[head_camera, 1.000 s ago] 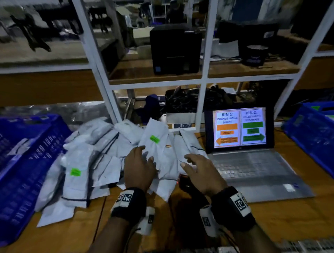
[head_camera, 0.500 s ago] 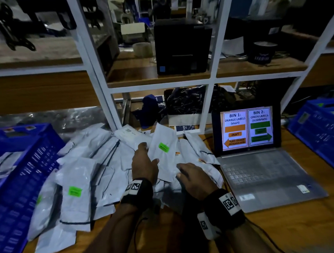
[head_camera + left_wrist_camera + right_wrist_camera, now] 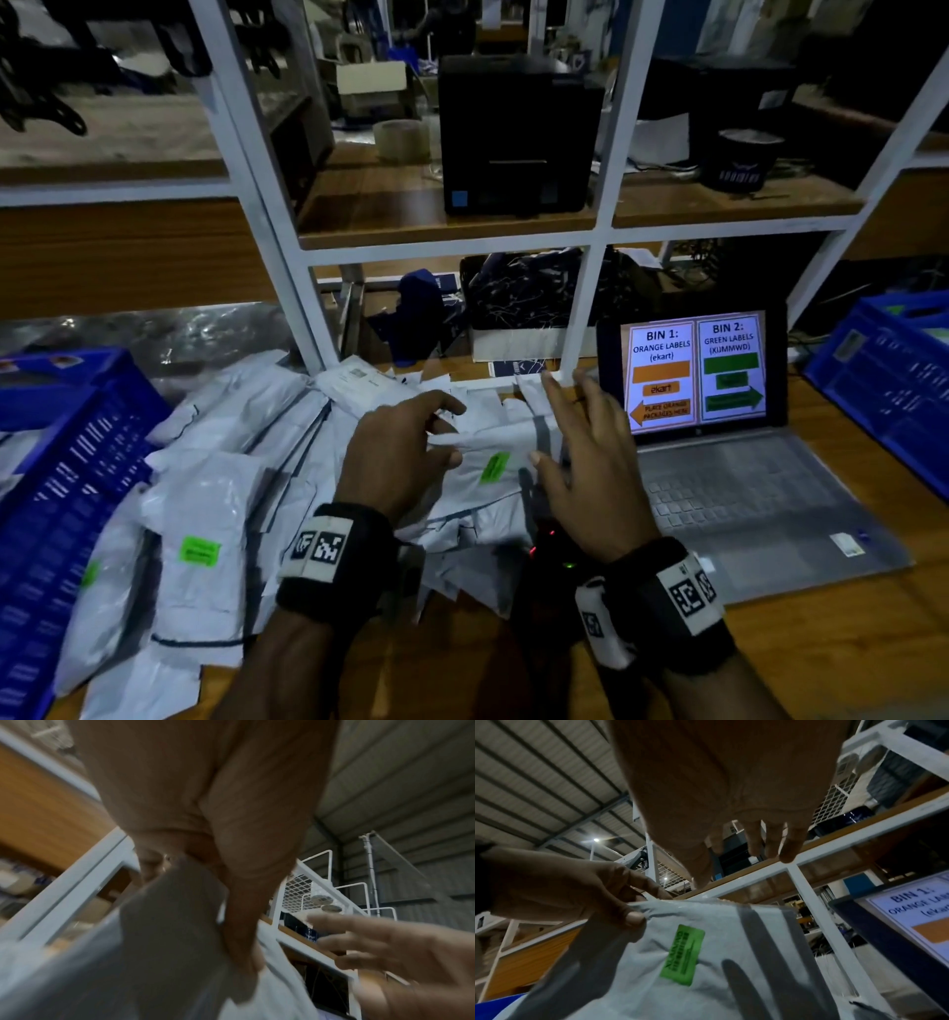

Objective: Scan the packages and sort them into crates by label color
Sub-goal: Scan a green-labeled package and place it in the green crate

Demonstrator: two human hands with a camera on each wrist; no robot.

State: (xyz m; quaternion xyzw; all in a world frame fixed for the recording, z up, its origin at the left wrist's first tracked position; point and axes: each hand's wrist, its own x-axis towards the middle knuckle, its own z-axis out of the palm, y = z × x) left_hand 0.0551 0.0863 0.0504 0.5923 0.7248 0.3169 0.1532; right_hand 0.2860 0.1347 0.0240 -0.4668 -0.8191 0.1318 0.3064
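Left hand (image 3: 395,457) pinched the top edge of one white package (image 3: 493,488) between thumb and fingers; the right wrist view showed the thumb (image 3: 634,918) pressed on the fold. That package carried one green label (image 3: 682,951) and was lifted just above the heap, between my two hands.

Right hand (image 3: 585,462) was spread wide, fingers straight, holding nothing, just right of the held package; whether it touched the package I could not tell.

Pile of white packages (image 3: 221,462) lay left of and under the left hand. Too overlapped for a full count. I counted two more green labels in it: one (image 3: 199,551) on a package left of the left wrist, one partly hidden farther left.

Two blue crates: one (image 3: 61,488) far left of the left hand, one (image 3: 883,380) far right of the right hand.

One laptop (image 3: 719,462) was open just right of the right hand, its screen listing two bins, orange and green.

One dark device with small red and green lights (image 3: 549,555) sat under the right wrist.
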